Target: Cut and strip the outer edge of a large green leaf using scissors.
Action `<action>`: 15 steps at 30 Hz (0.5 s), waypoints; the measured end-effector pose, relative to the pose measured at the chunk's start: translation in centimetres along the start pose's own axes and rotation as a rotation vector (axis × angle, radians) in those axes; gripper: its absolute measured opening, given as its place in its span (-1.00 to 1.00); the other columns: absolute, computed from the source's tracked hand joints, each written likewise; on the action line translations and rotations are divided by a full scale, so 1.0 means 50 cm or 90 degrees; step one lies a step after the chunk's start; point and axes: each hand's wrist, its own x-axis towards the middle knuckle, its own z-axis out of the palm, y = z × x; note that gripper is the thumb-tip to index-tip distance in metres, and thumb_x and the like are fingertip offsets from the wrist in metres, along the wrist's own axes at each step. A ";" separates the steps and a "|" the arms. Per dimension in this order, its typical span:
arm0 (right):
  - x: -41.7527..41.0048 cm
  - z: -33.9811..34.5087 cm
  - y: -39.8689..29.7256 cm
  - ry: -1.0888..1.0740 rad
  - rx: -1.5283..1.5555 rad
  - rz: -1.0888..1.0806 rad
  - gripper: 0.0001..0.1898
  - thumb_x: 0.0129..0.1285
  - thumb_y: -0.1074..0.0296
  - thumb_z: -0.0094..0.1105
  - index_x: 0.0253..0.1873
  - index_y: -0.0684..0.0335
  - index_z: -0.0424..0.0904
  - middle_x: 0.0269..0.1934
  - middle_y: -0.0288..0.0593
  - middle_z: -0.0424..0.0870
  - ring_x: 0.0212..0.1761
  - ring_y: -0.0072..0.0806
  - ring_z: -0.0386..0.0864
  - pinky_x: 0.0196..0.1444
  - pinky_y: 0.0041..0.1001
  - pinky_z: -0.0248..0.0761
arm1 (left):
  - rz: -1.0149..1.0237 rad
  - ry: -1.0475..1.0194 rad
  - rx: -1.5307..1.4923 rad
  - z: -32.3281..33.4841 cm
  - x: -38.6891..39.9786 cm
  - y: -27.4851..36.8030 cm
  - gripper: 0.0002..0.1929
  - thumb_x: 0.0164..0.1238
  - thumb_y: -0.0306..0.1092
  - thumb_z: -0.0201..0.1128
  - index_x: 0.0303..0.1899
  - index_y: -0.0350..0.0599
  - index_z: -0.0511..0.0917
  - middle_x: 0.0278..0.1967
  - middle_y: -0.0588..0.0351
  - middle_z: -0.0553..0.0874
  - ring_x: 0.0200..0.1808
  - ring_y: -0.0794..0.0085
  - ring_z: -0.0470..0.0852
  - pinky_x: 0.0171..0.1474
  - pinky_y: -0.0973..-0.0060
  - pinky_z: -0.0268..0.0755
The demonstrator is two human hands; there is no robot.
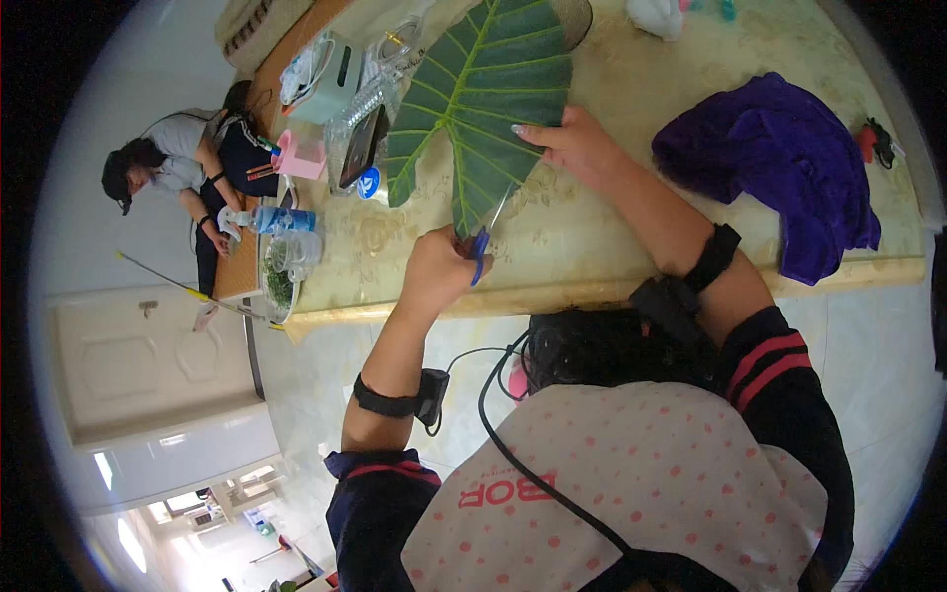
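Observation:
A large green leaf (488,81) with pale yellow-green veins is held over the table, its two lower lobes pointing toward me. My right hand (573,148) pinches its right edge, thumb on top and the other fingers underneath. My left hand (436,266) grips blue-handled scissors (479,255) close to the tip of the longer lobe. One metal blade shows beside that lobe's right edge; whether it touches the leaf I cannot tell.
A purple cloth (769,170) lies crumpled at right on the table (592,251). At left stand a blue spray bottle (285,220), a bowl of greens (280,285), a pink pen holder (302,155) and a phone (362,148). Another person (177,163) sits beyond the table's left side.

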 end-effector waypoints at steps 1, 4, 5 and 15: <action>0.001 0.001 -0.001 0.005 -0.017 0.005 -0.63 0.12 0.48 0.08 0.06 0.38 0.35 -0.02 -0.12 0.48 0.01 -0.37 0.45 0.05 -0.36 0.32 | 0.029 0.012 0.000 0.005 0.005 -0.013 -0.67 -0.26 -0.22 0.31 -0.51 -0.32 0.48 -0.63 -0.04 0.55 -0.60 0.25 0.52 -0.45 0.44 0.34; -0.002 0.011 -0.010 -0.003 -0.014 0.010 -0.64 0.15 0.52 0.04 0.08 0.40 0.32 0.02 -0.10 0.45 0.05 -0.38 0.41 0.10 -0.38 0.28 | 0.070 0.031 0.001 0.007 0.009 -0.017 -0.64 -0.25 -0.23 0.31 -0.42 -0.30 0.48 -0.55 -0.06 0.57 -0.51 0.18 0.55 -0.38 0.41 0.36; -0.005 0.017 -0.014 -0.016 0.004 0.012 -0.64 0.15 0.53 0.03 0.08 0.40 0.32 0.02 -0.10 0.45 0.05 -0.39 0.41 0.11 -0.39 0.28 | 0.081 0.038 0.001 0.007 0.009 -0.015 -0.63 -0.25 -0.24 0.31 -0.37 -0.29 0.48 -0.51 -0.06 0.58 -0.46 0.15 0.56 -0.34 0.40 0.37; -0.017 0.030 -0.027 -0.029 0.098 0.015 -0.67 0.15 0.51 0.04 0.05 0.36 0.36 -0.03 -0.11 0.49 0.01 -0.36 0.45 0.07 -0.37 0.31 | 0.169 0.062 -0.041 0.020 0.014 0.024 -0.68 -0.19 -0.35 0.34 -0.35 -0.28 0.46 -0.55 0.09 0.52 -0.50 0.44 0.43 -0.34 0.48 0.36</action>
